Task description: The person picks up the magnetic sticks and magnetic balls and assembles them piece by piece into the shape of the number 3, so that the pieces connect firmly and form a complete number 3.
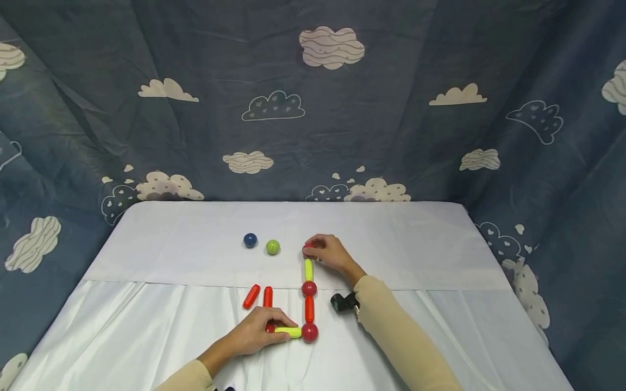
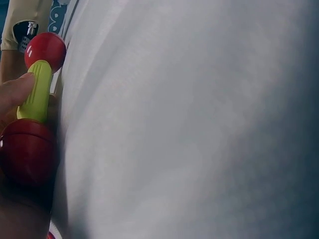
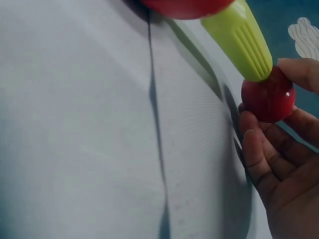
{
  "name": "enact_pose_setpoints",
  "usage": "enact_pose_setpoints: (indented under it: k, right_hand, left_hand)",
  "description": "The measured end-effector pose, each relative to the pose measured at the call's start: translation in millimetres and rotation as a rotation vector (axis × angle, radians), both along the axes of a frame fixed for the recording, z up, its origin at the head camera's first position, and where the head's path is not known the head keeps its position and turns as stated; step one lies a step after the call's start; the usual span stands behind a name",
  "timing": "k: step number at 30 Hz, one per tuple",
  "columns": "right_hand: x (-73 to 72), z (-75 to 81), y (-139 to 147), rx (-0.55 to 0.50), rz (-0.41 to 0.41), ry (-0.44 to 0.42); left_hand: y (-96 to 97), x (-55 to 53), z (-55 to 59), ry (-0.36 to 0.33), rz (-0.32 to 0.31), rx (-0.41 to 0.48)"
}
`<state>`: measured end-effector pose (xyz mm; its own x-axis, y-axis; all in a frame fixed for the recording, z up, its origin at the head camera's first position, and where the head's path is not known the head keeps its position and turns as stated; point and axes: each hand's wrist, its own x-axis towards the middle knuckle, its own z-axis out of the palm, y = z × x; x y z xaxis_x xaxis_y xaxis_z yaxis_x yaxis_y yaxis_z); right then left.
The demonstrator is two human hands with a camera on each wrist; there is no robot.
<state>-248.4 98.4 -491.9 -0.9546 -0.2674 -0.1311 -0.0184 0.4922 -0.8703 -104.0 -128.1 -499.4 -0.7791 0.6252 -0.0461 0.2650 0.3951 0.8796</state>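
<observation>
Curtain: from my end I see the dark blue curtain [image 1: 367, 130] with pale clouds, standing behind the table and at its sides.
Table: I look down on a table under a white cloth [image 1: 415, 244], one edge line running across it.
Sleeves: two beige sleeves come in from the near side, the right sleeve [image 1: 401, 331] reaching farther than the left sleeve [image 1: 186, 377].
Chain: on the cloth I have an L-shaped chain [image 1: 309, 302] of sticks and balls; its long leg runs away from me and its short leg points left from the corner ball [image 1: 310, 332].
Left hand: my left hand [image 1: 256, 330] pinches the short leg's lime stick [image 2: 36, 94], thumb on its side, with the left-end ball [image 2: 29, 152] close by the palm.
Right hand: my right hand [image 1: 332, 253] pinches the far ball [image 3: 269, 97] between thumb and fingers; that ball meets the end of the far lime stick [image 3: 241, 42].
Black device: it sits at the right wrist [image 1: 342, 302], right of the chain.
Red sticks: one tilted stick [image 1: 251, 296] lies left of a straighter stick [image 1: 268, 297]; I cannot tell whether the straighter one touches the left-end ball.
Loose balls: a blue ball [image 1: 250, 240] and a green ball [image 1: 273, 247] sit near each other, left of the far ball.
</observation>
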Motion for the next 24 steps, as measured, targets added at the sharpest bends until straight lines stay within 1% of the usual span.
enact_pose_setpoints:
  k: [3,11,17,24]
  right_hand:
    - [2.1,0.0,0.6,0.031,0.016,0.023]
    - [4.4,-2.7,0.4,0.055,0.034,0.060]
    - [6.6,-3.6,0.7,0.117,0.027,0.099]
    - [6.6,-6.2,1.0,0.122,0.018,0.112]
  left_hand:
    - [0.0,0.5,0.2,-0.008,0.004,-0.012]
    - [0.8,0.9,0.4,-0.012,0.009,-0.006]
    - [1.0,1.2,0.4,-0.013,0.004,0.003]
    - [1.1,0.8,-0.2,-0.003,0.000,0.009]
